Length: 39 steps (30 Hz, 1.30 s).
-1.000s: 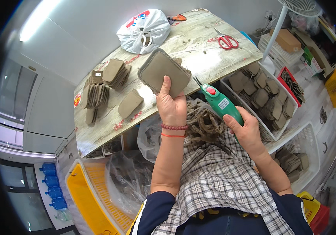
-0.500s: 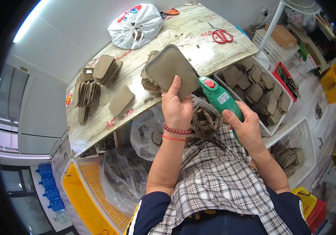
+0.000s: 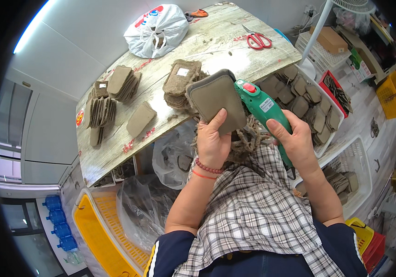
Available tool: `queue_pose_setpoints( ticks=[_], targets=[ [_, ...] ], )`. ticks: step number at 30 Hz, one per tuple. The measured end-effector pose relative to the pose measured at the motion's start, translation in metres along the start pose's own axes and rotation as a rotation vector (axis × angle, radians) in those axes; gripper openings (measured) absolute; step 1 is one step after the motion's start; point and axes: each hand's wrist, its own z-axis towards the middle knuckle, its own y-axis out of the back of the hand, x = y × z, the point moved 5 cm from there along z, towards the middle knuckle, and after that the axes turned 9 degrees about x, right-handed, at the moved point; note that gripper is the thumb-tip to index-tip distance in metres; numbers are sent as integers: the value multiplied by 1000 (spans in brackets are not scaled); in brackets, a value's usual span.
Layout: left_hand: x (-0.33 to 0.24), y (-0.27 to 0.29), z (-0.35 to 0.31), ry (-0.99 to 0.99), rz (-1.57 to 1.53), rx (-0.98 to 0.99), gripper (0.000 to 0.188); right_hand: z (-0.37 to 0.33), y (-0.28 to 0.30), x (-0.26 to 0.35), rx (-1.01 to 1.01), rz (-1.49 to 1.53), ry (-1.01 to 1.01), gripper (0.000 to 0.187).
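Since half a second ago, the brown pad [image 3: 221, 104] is sitting nearer the body and further right, leaving the labelled stack [image 3: 177, 92] behind it showing more fully. The pad is tilting above the table's near edge. The left hand [image 3: 213, 138] is gripping its lower end, thumb pressing the face, fingers hiding behind. The right hand [image 3: 295, 136] is closing around a green handheld tool [image 3: 268, 112], whose nose is meeting the pad's right edge; its tip is hiding from view. Below, fuzzy brown strips [image 3: 244, 147] are bunching over the checked apron [image 3: 258, 203]. On the table [image 3: 223, 27], a single pad [image 3: 141, 119] is lying left of the labelled stack, and red-handled scissors [image 3: 259, 42] are resting near the far end, beyond the tool.
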Motion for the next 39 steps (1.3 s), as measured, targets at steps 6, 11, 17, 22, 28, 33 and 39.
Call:
queue_pose_setpoints(
  ticks=[6,11,17,22,28,33,39],
  targets=[
    [-21,15,1,135,128,73,24,-6,21,-4,109,-10,-29,40],
    [-42,27,5,327,282,159,28,-14,37,-8,180,-104,-20,41],
    [-51,32,4,501,452,191,37,-23,36,-8,206,-306,32,41],
    [-42,31,-6,607,423,114,45,-24,25,-18,176,-331,23,40],
    [-33,33,-16,676,471,82,43,-18,12,-26,180,-250,-29,38],
    [-42,38,-18,781,559,141,44,-12,11,-32,264,-114,-162,36],
    [-78,53,-4,631,961,178,26,-11,14,-37,346,-80,-219,38]
  ],
)
